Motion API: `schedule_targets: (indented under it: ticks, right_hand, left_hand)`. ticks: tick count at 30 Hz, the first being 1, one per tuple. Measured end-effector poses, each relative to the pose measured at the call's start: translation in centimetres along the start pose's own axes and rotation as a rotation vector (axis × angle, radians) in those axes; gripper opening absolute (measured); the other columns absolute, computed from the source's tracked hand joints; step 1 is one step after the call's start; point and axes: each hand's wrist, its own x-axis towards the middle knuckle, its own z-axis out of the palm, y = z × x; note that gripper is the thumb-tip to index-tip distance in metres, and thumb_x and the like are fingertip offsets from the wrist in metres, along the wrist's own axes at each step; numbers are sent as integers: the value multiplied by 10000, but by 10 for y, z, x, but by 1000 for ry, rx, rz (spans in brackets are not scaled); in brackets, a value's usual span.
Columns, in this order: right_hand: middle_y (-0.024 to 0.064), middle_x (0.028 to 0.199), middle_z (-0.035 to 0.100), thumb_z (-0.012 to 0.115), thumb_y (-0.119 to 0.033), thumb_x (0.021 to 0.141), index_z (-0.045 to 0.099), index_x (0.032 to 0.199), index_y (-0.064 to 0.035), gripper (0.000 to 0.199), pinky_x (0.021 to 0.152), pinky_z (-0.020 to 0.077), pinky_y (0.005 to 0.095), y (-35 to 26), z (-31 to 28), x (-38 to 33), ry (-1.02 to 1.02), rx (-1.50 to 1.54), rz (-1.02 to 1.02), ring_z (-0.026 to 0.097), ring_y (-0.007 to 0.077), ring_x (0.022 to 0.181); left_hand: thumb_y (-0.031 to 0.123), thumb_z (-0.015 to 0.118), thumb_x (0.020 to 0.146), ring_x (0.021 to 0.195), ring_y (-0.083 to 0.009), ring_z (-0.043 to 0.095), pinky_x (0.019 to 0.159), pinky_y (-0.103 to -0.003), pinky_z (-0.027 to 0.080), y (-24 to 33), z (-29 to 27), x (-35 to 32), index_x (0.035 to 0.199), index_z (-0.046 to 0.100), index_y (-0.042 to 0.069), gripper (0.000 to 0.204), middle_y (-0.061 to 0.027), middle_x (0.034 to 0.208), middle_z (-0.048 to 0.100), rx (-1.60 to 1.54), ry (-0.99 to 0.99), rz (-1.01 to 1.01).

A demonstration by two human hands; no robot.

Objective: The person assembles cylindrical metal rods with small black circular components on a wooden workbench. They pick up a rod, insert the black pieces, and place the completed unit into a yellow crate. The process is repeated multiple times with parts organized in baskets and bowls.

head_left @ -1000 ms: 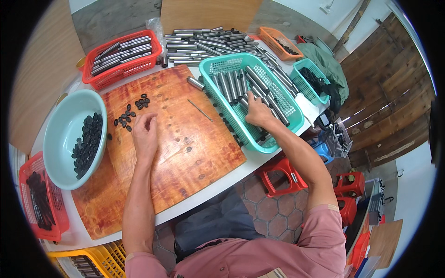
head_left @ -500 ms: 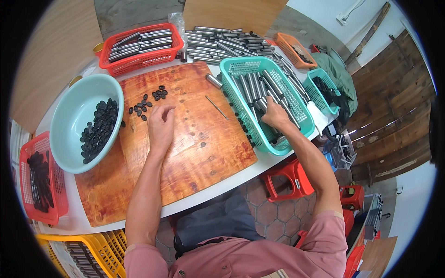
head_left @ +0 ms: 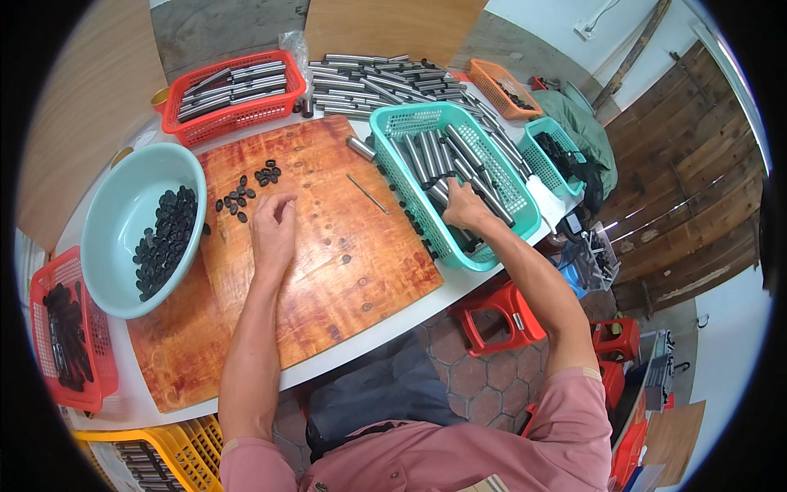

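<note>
My right hand (head_left: 465, 207) reaches into a teal plastic basket (head_left: 527, 215), its fingers closed around a metal tube (head_left: 440, 193) among the other tubes there. Most of that grip is hidden by the hand itself. Over the wooden board (head_left: 361, 283), my left hand (head_left: 272, 234) is held with curled fingers, thumb close to the index; whether a small piece is between them is hidden. Just beyond it lie several small black oval caps (head_left: 238, 195). A thin metal rod (head_left: 367, 193) rests on the board between my hands.
A pale blue basin (head_left: 102, 215) of black caps stands at the left, above a red basket (head_left: 102, 344). Silver tubes (head_left: 361, 86) are heaped at the back beside a red basket (head_left: 234, 112) of tubes. An orange basket (head_left: 492, 82) and a small teal basket (head_left: 545, 135) sit far right.
The whole view has shifted slightly, with the table sliding left and a little down in it. My right hand stays in the teal basket; my left hand stays over the board.
</note>
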Motion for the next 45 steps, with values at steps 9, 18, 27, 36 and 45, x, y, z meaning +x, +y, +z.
schedule_targets:
  ticks: [9, 18, 27, 36, 45]
  right_hand:
    - [373, 1161, 617, 649, -116, 766, 347, 1444, 102, 774, 1015, 484, 492, 9, 7, 7, -3, -3, 9, 613, 486, 1147]
    - [391, 1202, 605, 640, -104, 775, 441, 1288, 93, 585, 1031, 480, 501, -1, -4, -3, 24, 26, 22, 597, 494, 1184]
    - [336, 996, 683, 587, -53, 783, 463, 1146, 46, 396, 883, 521, 572, 7, -8, -3, 192, -109, -91, 664, 512, 951]
    - [317, 987, 680, 694, -94, 714, 491, 1204, 55, 552, 821, 563, 511, -29, -82, -34, 326, 298, -138, 694, 441, 869]
    - [329, 1278, 582, 723, -122, 778, 475, 1271, 54, 579, 1005, 506, 481, -184, -39, -20, 31, 189, -493, 613, 428, 1188]
  left_hand:
    - [100, 631, 970, 806, -134, 592, 733, -286, 474, -3, 1, 1, 1025, 707, -33, 163, -51, 930, 605, -4, -6, 34]
    - [104, 620, 946, 815, -207, 627, 754, -329, 491, -1, -2, 0, 1027, 721, -19, 179, -103, 915, 627, 19, -12, 45]
    - [103, 619, 948, 851, -227, 649, 772, -338, 507, 0, 1, 1, 1036, 720, -22, 184, -121, 952, 651, 29, -6, 50]
    - [99, 624, 949, 848, -214, 650, 771, -333, 508, 2, -1, -1, 1047, 719, -21, 182, -107, 959, 653, 9, -21, 28]
    - [109, 639, 948, 810, -191, 629, 746, -320, 498, -7, -1, 2, 1036, 727, -11, 173, -88, 919, 643, -7, 11, 14]
